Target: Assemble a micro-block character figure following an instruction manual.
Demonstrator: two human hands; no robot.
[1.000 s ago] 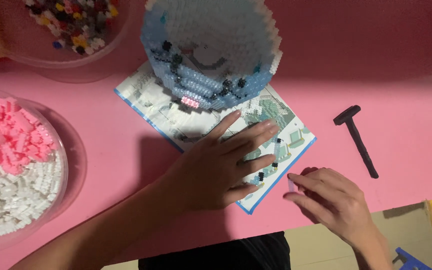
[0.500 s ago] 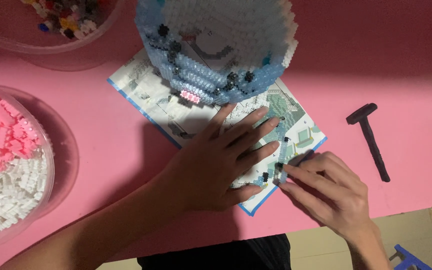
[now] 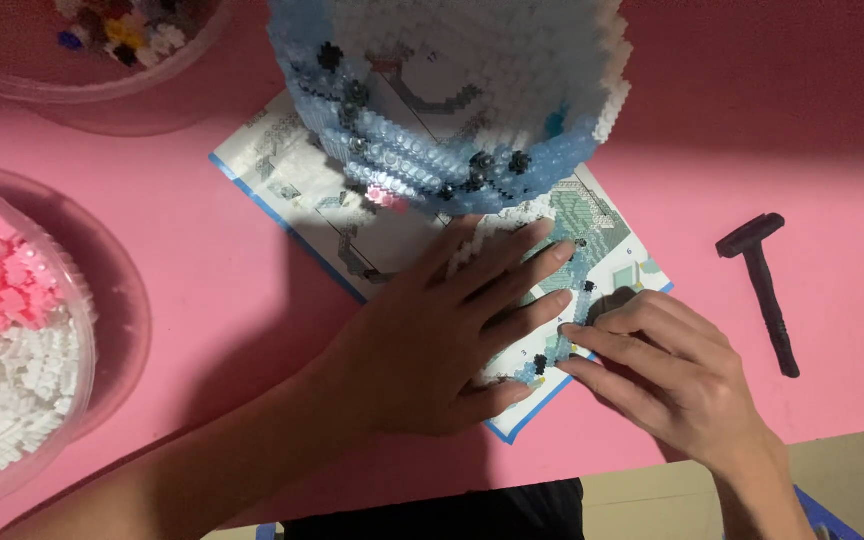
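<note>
My left hand [image 3: 452,330] lies flat, fingers spread, on an instruction sheet [image 3: 292,190] with a blue border on the pink table [image 3: 732,130]. My right hand [image 3: 672,375] rests beside it at the sheet's lower right corner, its fingertips pinching a small strip of light blue and black tiny blocks [image 3: 564,325] that lies on the sheet between the two hands. A large model of small blue and white blocks [image 3: 452,90] stands on the far part of the sheet, just beyond my left fingertips.
A clear round tub [image 3: 102,300] of pink and white blocks sits at the left. Another clear tub [image 3: 122,40] with mixed coloured blocks is at the top left. A small black hammer-shaped tool [image 3: 764,285] lies to the right. The table's front edge runs near my body.
My right hand has moved left onto the sheet's corner and now touches the small block strip beside my left fingers. The view has shifted closer; my left hand stays flat.
</note>
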